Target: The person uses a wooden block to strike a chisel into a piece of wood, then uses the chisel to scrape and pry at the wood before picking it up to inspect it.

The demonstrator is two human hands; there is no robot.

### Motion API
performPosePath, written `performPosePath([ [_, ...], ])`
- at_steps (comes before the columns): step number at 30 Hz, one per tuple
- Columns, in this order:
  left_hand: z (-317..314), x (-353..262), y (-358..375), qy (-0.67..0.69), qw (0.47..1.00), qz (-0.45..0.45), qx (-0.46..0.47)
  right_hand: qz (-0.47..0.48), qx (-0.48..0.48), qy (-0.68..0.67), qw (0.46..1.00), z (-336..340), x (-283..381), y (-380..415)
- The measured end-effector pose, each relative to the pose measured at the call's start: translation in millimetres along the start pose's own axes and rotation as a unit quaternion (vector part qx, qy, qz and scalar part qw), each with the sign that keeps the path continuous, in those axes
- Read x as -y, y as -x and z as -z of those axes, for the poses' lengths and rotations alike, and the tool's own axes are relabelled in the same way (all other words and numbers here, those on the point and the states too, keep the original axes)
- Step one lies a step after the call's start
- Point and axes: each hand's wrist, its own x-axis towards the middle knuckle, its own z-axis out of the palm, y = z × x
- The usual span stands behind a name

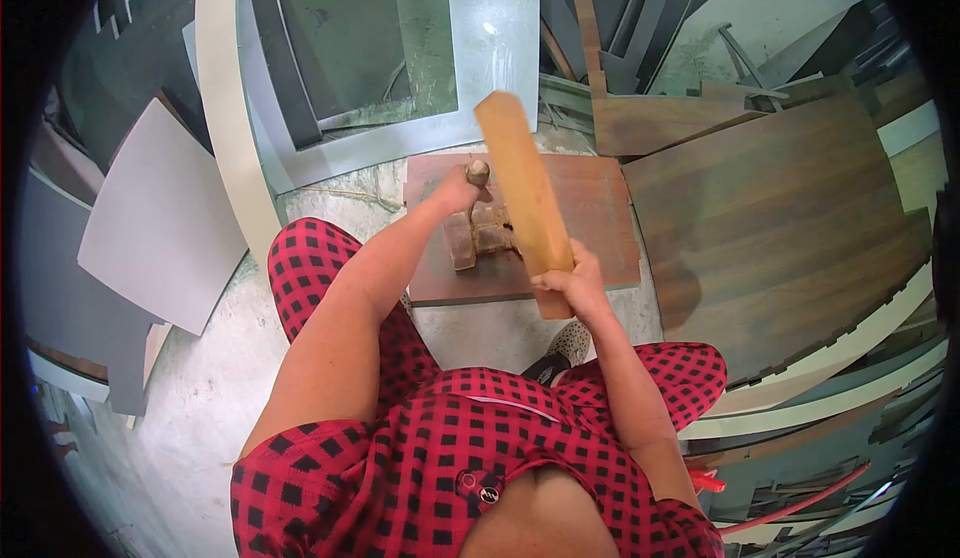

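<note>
My left hand [457,194] is wrapped around a short tool with a rounded, worn end [478,170] that points up toward me; its lower part is hidden. In my right hand [578,283] is a thick length of light wood [524,183], gripped near its lower end and slanting up and to the left. Under both hands lies a reddish-brown board [590,193] on the floor. On it, beside the left hand, sits a brown, rough-edged blocky piece [461,241], partly covered by the wood.
A large dark wood-grain panel [780,228] lies to the right. A pale panel [165,218] leans on the left, near a long cream strip [228,78]. Ahead stands a grey-white frame [495,38]. My checkered knees flank the board.
</note>
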Motion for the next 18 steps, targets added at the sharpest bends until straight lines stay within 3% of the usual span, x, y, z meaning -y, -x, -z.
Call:
performPosePath([
  [1,1,-7,1,0.001,1.0,0.001,0.002,-0.017,0.008,-0.07,0.997,4,8,2],
  [3,4,-24,0,0.018,0.998,0.052,-0.031,0.002,-0.019,-0.089,0.996,12,13,0],
  [9,-19,-38,-13,0.145,0.987,0.075,-0.01,0.005,-0.088,-0.149,0.985,25,6,-4],
  [18,-38,-38,-18,0.047,0.997,0.058,0.021,0.021,-0.097,-0.129,0.987,28,11,1],
])
